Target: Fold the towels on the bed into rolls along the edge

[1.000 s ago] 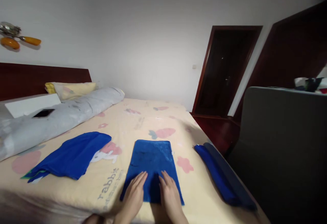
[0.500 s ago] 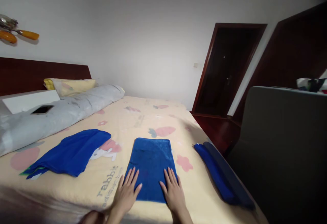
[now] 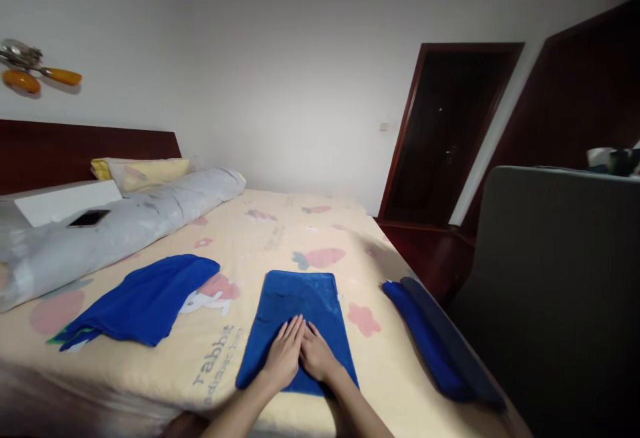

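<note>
A blue cloth [image 3: 294, 291], flat and rectangular, lies on the bed in front of me. Both hands meet over the middle of its near half. My left hand [image 3: 285, 355] rests on the cloth, its fingers stretched out and pointing away from me. Against it lies my right hand [image 3: 319, 357], turned inward, palm down, with its fingertips partly hidden beside the left. Neither hand shows anything held. Left of the cloth is a crumpled blue garment [image 3: 155, 298] with a bit of green at its edge. To the right, a folded blue and dark grey cloth [image 3: 435, 338] lies along the bed edge.
The bed [image 3: 280, 235] has a pale yellow sheet with carrot and rabbit prints. A long grey-white roll [image 3: 160, 208] lies across its left part, with a phone [image 3: 89, 218] on it and a white box [image 3: 70, 201] beside it. A dark chair back [image 3: 555, 278] stands at the right.
My hands have moved inward from the left and right sides of the blue cloth and now touch each other over its middle. The cloth stays flat; the view has shifted slightly.
</note>
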Tool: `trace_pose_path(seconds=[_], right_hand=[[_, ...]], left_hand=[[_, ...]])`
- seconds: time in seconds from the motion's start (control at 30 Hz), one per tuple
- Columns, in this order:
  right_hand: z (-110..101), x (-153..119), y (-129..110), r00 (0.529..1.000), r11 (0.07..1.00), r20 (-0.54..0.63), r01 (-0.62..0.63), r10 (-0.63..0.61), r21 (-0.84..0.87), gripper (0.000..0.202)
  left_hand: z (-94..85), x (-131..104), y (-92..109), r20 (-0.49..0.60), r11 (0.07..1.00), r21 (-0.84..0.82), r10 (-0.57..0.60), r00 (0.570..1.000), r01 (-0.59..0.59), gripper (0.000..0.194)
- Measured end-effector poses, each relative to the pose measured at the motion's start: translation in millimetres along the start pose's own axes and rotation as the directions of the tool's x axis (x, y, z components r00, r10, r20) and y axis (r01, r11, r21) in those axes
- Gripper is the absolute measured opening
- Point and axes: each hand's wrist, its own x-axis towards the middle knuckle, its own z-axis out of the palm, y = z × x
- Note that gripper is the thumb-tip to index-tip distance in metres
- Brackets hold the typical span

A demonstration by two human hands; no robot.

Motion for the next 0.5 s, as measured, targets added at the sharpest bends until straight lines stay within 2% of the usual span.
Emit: trace_pose_path(seconds=[0.07, 0.13, 0.3, 0.43, 0.5], right_hand=[[-2.4, 7.8, 10.6, 1.000, 1.000, 0.005, -0.025, 0.025, -0.012, 0.053], [-8.3, 10.0, 26.9, 0.994, 0.993, -0.009, -0.106, 0.105, -0.051, 0.051], [-26.3, 0.9, 71.8, 0.931, 0.925, -0.088, -0.364, 0.356, -0.111, 0.058], [-30.2, 4.3, 85.5, 0.879, 0.870, -0.129, -0.475, 0.460, -0.133, 0.060], [-26.2, 14.0, 79.6, 0.885, 0.877, -0.144, -0.460, 0.442, -0.136, 0.059]], left_hand=[[0.3, 12.2, -13.0, -0.002, 0.999, -0.041, 0.003, 1.000, -0.003, 0.068], [-5.2, 18.6, -32.1, 0.010, 0.997, -0.060, -0.043, 0.999, 0.043, 0.056], [-23.1, 17.5, -72.3, 0.084, 0.961, -0.017, -0.273, 0.958, 0.276, 0.056], [-25.8, 21.6, -76.8, -0.002, 0.870, 0.099, -0.486, 0.874, 0.484, 0.058], [-24.4, 30.3, -69.4, -0.048, 0.872, 0.089, -0.479, 0.877, 0.481, 0.061]])
